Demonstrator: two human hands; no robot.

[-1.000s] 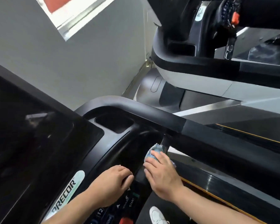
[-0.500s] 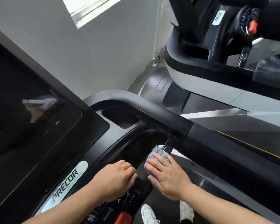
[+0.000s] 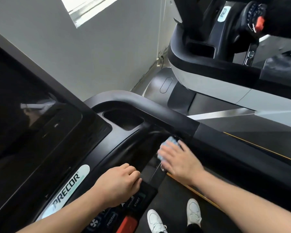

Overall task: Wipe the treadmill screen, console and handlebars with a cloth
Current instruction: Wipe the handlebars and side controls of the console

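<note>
Right hand (image 3: 180, 158) flat, fingers straight, pressing cloth (image 3: 168, 145) under handlebar (image 3: 158, 113); left hand (image 3: 119, 182) fisted on console (image 3: 138, 200), grip empty.

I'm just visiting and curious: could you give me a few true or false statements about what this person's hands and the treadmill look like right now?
1. The right hand presses a light blue cloth against the treadmill. True.
2. The left hand holds the cloth. False: it rests curled on the console, holding nothing.
3. The big screen is dark. True.
4. The person wears black shoes. False: the shoes are white.
</note>
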